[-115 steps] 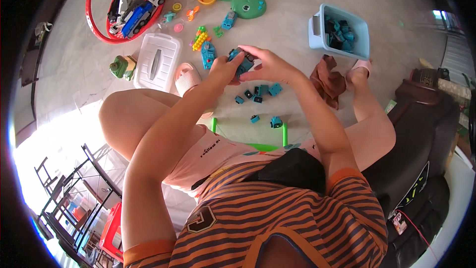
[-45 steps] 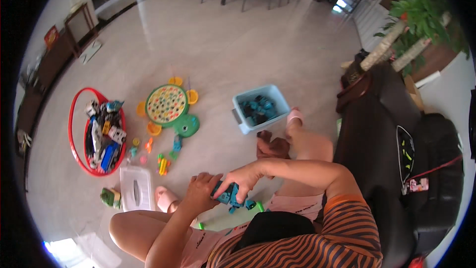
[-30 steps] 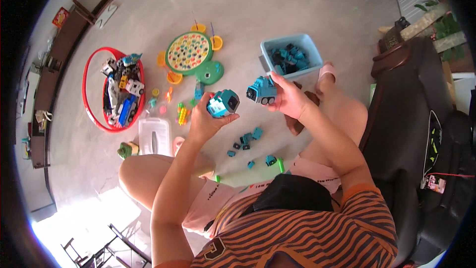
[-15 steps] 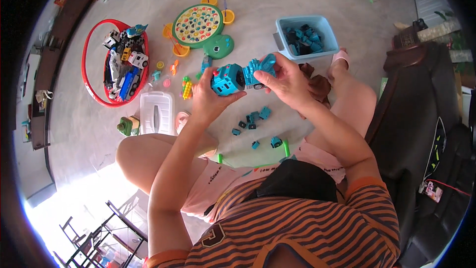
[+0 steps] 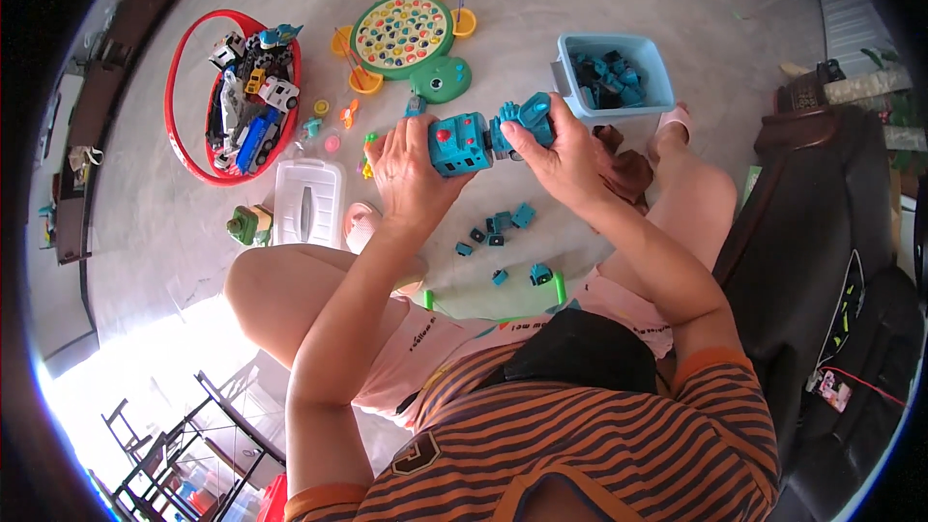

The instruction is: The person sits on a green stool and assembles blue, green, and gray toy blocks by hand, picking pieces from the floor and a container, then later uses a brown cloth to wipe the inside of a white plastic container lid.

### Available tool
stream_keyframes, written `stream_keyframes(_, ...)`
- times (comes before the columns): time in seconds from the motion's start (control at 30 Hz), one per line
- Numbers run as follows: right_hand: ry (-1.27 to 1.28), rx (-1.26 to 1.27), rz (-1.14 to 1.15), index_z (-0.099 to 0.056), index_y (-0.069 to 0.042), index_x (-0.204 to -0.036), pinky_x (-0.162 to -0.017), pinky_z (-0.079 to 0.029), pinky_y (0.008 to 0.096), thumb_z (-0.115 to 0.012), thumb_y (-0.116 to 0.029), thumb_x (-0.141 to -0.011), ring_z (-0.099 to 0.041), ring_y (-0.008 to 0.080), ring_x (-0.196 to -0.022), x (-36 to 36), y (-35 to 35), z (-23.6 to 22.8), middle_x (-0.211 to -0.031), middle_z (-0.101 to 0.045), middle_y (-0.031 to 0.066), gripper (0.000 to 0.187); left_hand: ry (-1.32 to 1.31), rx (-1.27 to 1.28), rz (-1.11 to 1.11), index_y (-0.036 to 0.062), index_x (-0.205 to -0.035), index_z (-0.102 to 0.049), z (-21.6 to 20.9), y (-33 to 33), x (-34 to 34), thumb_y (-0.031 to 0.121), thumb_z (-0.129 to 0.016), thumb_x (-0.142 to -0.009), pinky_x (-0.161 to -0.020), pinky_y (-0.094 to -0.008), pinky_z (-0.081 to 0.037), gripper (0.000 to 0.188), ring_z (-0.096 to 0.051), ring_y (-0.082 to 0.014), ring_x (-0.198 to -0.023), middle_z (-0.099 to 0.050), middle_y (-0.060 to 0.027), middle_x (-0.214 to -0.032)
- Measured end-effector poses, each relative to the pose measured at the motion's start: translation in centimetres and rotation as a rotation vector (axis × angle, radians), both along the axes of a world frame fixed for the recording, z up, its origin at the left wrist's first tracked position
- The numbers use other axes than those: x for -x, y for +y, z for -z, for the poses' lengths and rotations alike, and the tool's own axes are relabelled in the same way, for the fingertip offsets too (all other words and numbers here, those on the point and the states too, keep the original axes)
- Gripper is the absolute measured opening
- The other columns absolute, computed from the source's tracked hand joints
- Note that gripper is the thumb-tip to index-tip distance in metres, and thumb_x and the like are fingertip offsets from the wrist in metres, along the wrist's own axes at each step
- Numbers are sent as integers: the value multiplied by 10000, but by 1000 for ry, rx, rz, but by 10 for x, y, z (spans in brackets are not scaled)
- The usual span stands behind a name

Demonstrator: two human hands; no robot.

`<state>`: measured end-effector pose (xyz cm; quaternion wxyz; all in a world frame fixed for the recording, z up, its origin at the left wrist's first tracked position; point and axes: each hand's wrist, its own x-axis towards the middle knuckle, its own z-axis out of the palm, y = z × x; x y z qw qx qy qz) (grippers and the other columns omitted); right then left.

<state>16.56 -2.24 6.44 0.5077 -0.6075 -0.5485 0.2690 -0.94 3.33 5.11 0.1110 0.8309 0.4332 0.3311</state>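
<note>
Teal toy block (image 5: 459, 147) meets a smaller teal piece (image 5: 530, 121) above the floor (image 5: 541, 0).
The left hand (image 5: 411, 174) has its fingers curled around the block, and the right hand (image 5: 568, 153) pinches the smaller piece between thumb and fingers; I cannot tell whether the two are joined. Nearer the lap, loose teal parts (image 5: 499, 222) lie scattered; ahead to the right, a light-blue bin (image 5: 619, 43) holds more. Small dark lettering (image 5: 422, 336) crosses the pink shorts (image 5: 387, 362), and a dark letter patch (image 5: 416, 454) sits on the striped shirt (image 5: 580, 445).
</note>
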Motion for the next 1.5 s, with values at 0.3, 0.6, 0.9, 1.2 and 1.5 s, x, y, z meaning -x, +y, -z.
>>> stream_keyframes(0.3,69,-190,-186,-443,-10,-960,-618,-461,266,-690,-252,-777,-555,152,-669,0,3,1,-761,-548,80,391,-79,85,25,84,-970,-509,-2,-1,-1,283,-834,-502,-758,-376,-396,603,-581,-255,-788,-586,-62,-839)
stream_keyframes(0.6,29,-224,-309,-424,-11,-1038,-771,-428,273,-666,-176,-791,-497,143,-884,-1,1,5,-1012,-477,107,383,-42,60,42,88,-973,-508,-6,-5,-2,267,-814,-528,-777,-395,-356,569,-564,-253,-823,-575,-60,-852)
stream_keyframes(0.9,220,50,-231,-473,-42,-970,-667,-442,222,-667,-219,-804,-501,73,-736,0,8,1,-818,-518,12,311,41,79,63,63,-995,-480,-3,2,-1,276,-810,-502,-735,-387,-400,630,-541,-284,-832,-533,-99,-877)
stream_keyframes(1.2,228,-8,-317,-523,-45,-889,-665,-429,211,-682,-225,-790,-490,60,-745,-9,9,-12,-799,-532,-5,260,-22,857,378,5,-1060,-544,-29,11,13,382,-843,-500,-729,-335,-463,738,-609,-229,-783,-617,-135,-819)
stream_keyframes(1.5,165,58,-348,-486,-39,-1031,-740,-441,226,-699,-218,-774,-508,81,-830,-11,7,-3,-890,-527,20,379,-2,715,268,-13,-1148,-472,-14,1,4,249,-826,-556,-675,-275,-481,738,-595,-135,-746,-615,-78,-870)
